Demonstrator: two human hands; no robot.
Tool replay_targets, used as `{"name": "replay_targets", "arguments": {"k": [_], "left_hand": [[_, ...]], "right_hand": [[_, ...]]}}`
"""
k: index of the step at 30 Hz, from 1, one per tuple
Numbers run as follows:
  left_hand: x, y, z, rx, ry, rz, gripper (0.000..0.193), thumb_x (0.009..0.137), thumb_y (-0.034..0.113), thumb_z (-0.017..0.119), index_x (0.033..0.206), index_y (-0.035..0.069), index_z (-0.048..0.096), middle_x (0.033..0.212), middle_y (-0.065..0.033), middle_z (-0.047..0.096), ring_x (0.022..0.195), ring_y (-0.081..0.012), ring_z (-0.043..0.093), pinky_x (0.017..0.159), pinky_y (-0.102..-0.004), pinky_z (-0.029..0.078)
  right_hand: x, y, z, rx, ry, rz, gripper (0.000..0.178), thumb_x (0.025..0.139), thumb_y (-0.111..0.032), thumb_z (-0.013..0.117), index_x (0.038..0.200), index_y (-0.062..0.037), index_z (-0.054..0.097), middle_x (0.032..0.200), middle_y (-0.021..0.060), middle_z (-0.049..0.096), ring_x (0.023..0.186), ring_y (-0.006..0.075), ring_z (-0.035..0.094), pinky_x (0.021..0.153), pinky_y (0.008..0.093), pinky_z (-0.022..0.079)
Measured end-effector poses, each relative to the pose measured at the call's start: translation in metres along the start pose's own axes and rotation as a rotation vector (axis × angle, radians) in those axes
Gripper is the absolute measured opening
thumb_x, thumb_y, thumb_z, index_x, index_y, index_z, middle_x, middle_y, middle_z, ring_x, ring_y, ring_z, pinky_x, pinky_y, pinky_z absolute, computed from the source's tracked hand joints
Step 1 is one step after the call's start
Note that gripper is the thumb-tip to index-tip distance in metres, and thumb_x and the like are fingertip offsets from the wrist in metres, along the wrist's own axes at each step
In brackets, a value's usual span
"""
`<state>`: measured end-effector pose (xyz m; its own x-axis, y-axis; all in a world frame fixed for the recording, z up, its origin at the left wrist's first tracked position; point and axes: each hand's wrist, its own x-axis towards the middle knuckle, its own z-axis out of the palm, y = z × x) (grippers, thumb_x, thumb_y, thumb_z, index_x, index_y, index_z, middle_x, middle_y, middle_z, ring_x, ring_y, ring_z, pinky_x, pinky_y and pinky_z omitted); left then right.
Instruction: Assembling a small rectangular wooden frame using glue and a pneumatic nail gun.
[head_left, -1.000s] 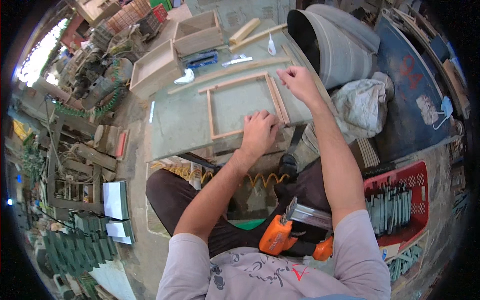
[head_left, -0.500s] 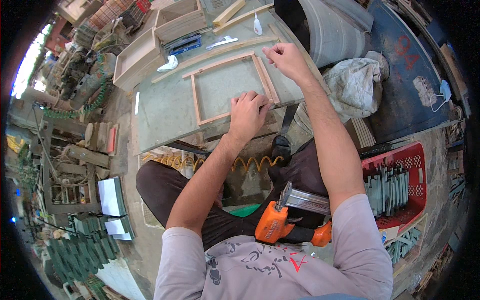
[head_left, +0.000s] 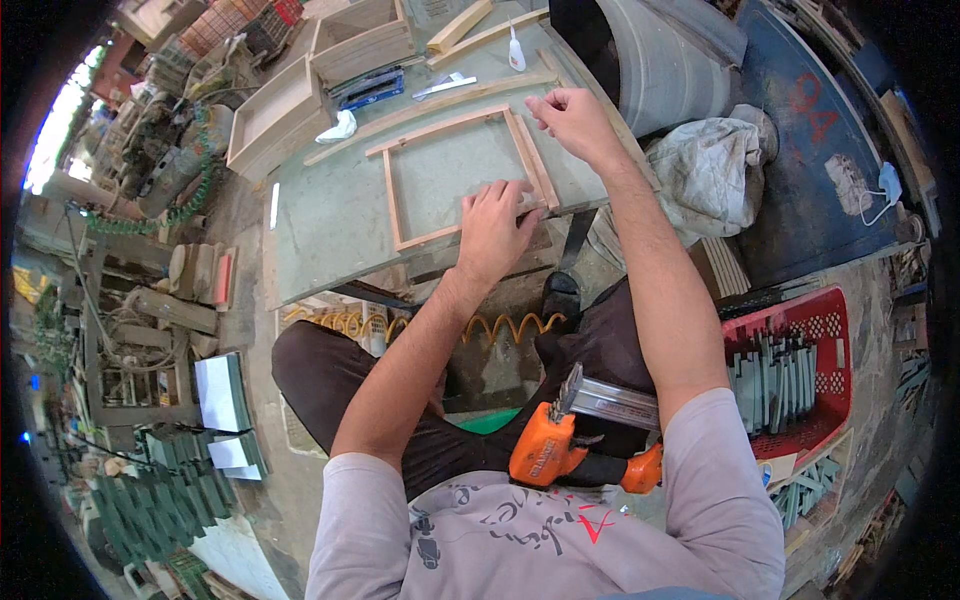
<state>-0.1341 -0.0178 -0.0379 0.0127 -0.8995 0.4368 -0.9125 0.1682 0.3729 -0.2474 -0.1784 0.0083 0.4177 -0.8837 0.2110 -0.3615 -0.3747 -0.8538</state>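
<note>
A slim wooden frame (head_left: 390, 195) lies on the grey-green tabletop (head_left: 325, 235), with a doubled strip along its right side. My left hand (head_left: 493, 228) is over its near right corner, fingers bent, beside a small pale patch that I cannot make out. Whether those fingers grip anything is unclear. Beyond the frame's right side, my right hand (head_left: 572, 118) hovers with fingers curled into a pinch. Anything inside that pinch is too small to tell. Across my lap rests an orange nail gun (head_left: 543, 447) with a metal magazine.
Wooden boxes (head_left: 272, 118), a blue tool tray (head_left: 370, 88), a utility knife (head_left: 445, 86) and a white squeeze bottle (head_left: 516, 52) sit farther back. A long wood strip (head_left: 430, 115) lies behind the frame. A red crate (head_left: 835, 350) of strips stands right, below a metal drum (head_left: 665, 65).
My left hand's fingers have lifted and spread slightly at the frame's near right corner, uncovering the pale patch. My right hand is almost still, and the frame has not moved.
</note>
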Motion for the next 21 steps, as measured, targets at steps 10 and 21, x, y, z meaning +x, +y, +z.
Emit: {"name": "replay_targets", "arguments": {"k": [10, 21], "left_hand": [[-0.0032, -0.0061, 0.0061, 0.115, 0.130, 0.220, 0.026, 0.083, 0.015, 0.065, 0.108, 0.016, 0.066, 0.107, -0.0022, 0.057, 0.100, -0.0222, 0.052, 0.088, -0.0412, 0.037], [-0.0033, -0.0071, 0.0082, 0.087, 0.139, 0.278, 0.020, 0.079, 0.012, 0.067, 0.099, 0.012, 0.065, 0.100, -0.0010, 0.059, 0.096, -0.0208, 0.054, 0.088, -0.0399, 0.037]], "right_hand": [[0.0009, 0.0000, 0.0012, 0.000, 0.013, -0.006, 0.036, 0.090, -0.033, 0.064, 0.076, 0.0000, 0.065, 0.069, 0.0029, 0.063, 0.063, 0.0092, 0.055, 0.060, 0.0265, 0.046], [0.0024, 0.0062, 0.0050, 0.044, 0.035, -0.016, 0.038, 0.086, -0.038, 0.065, 0.072, -0.0029, 0.067, 0.063, 0.0060, 0.063, 0.062, 0.0153, 0.059, 0.063, 0.0333, 0.047]]}}
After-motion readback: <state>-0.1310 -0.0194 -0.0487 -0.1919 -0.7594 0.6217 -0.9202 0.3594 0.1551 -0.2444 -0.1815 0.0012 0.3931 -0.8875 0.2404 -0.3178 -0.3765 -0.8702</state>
